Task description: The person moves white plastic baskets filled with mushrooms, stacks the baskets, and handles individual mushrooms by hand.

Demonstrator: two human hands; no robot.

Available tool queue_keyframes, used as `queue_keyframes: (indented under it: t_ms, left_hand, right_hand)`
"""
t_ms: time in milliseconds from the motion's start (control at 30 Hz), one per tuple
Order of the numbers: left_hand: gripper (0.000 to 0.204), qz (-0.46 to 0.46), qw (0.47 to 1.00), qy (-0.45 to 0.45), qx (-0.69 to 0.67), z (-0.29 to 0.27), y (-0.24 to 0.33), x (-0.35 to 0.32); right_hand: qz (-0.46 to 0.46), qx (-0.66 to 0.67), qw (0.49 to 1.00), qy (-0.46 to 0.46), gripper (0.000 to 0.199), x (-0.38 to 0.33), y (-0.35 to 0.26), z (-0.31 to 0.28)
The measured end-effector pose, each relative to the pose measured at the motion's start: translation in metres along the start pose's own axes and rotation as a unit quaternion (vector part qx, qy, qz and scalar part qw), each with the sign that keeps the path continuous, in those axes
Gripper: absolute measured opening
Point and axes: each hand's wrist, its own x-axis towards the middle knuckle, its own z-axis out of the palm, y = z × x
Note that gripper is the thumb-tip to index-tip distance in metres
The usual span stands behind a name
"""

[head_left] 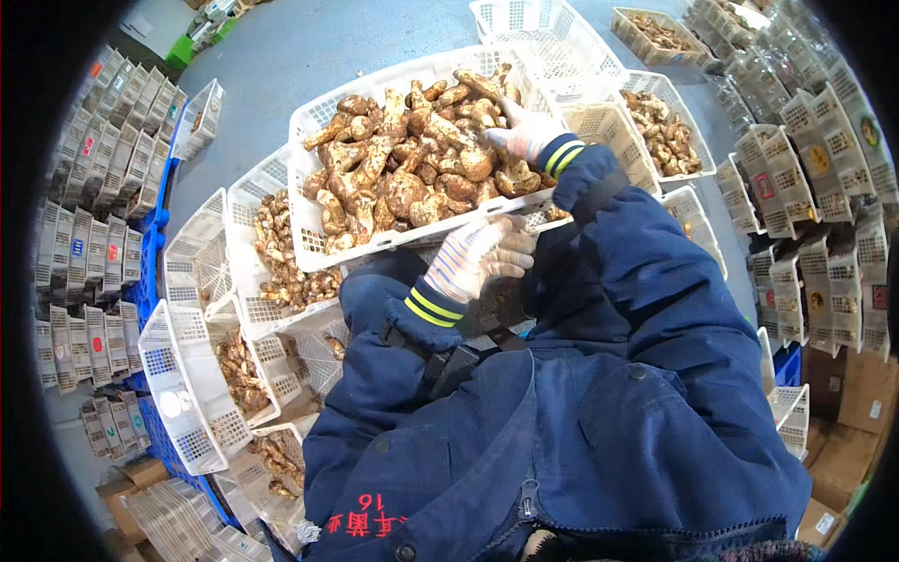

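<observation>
A white plastic crate [314, 232] heaped with brown, thick-stemmed mushrooms [405, 192] stands in front of me, slightly tilted. My right hand [526, 129], in a pale glove, reaches over the crate's right side. Its thumb and fingers close around a mushroom [486, 114] at the edge of the heap. Just outside the near rim is my left hand [482, 251], in a striped, soiled glove. Its fingers are curled in, and whatever they may hold is hidden.
Crates with smaller mushrooms stand to the left [286, 245] and right [660, 131]. An empty-looking white crate [548, 37] sits at the far side. Stacked crates line the left [103, 253] and right [796, 178], with blue pallets [154, 253] at the left and cardboard boxes [866, 389] lower right.
</observation>
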Motion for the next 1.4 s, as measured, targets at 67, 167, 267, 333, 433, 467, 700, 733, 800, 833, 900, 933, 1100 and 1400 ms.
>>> queue_keyframes:
  t_ms: [67, 167, 267, 333, 433, 467, 700, 733, 800, 833, 900, 933, 1100, 1400]
  left_hand:
    - [0.04, 0.004, 1.0, 0.019, 0.019, 0.007, -0.004, -0.008]
    - [0.038, 0.001, 0.999, 0.032, 0.031, 0.007, -0.005, -0.014]
    - [0.038, 0.011, 1.0, 0.007, 0.019, 0.004, -0.006, -0.009]
    - [0.038, 0.018, 1.0, 0.015, 0.01, -0.008, -0.004, -0.016]
    - [0.037, 0.022, 0.999, 0.022, 0.013, -0.005, 0.0, -0.014]
    - [0.036, 0.024, 0.999, 0.025, 0.013, -0.003, 0.001, -0.012]
    - [0.035, -0.006, 0.996, -0.045, -0.071, -0.004, -0.004, -0.013]
    - [0.034, 0.004, 0.997, -0.032, -0.065, -0.005, -0.005, -0.013]
    - [0.037, 0.021, 1.0, 0.003, -0.022, 0.001, -0.002, -0.016]
    - [0.037, 0.022, 1.0, 0.001, -0.021, 0.003, 0.0, -0.016]
    - [0.042, 0.034, 0.998, 0.037, 0.022, 0.005, 0.003, -0.017]
    - [0.045, 0.034, 0.998, 0.035, 0.033, 0.008, 0.007, -0.018]
    - [0.048, 0.033, 0.998, -0.017, -0.051, 0.027, 0.017, -0.026]
    - [0.039, 0.246, 0.942, -0.043, -0.226, 0.042, 0.004, -0.044]
  right_hand:
    - [0.019, 0.031, 0.999, -0.019, 0.07, 0.001, -0.01, 0.007]
    - [0.025, -0.037, 0.999, 0.004, 0.065, -0.003, -0.023, 0.018]
    - [0.033, 0.02, 0.997, 0.059, 0.062, 0.007, 0.001, 0.03]
    - [0.037, 0.086, 0.994, 0.052, 0.059, 0.006, -0.001, 0.027]
    - [-0.018, 0.186, 0.982, -0.015, 0.042, 0.013, 0.029, 0.028]
    - [-0.043, 0.099, 0.993, -0.039, 0.043, 0.02, 0.043, 0.029]
    - [-0.044, 0.038, 0.993, -0.106, 0.063, 0.009, 0.003, 0.016]
    - [-0.037, 0.044, 0.996, -0.061, 0.06, 0.002, -0.004, 0.016]
    - [-0.023, 0.056, 0.997, -0.048, 0.057, 0.0, -0.003, 0.014]
    - [-0.007, 0.066, 0.997, -0.036, 0.054, -0.002, 0.0, 0.011]
    - [-0.021, 0.053, 0.998, 0.023, 0.051, -0.008, 0.011, 0.0]
    - [-0.022, 0.04, 0.998, 0.043, 0.051, -0.011, 0.011, -0.011]
    - [-0.108, 0.3, 0.932, 0.171, 0.034, -0.065, -0.021, -0.041]
    - [-0.382, 0.06, 0.868, 0.311, 0.054, -0.18, -0.066, -0.014]
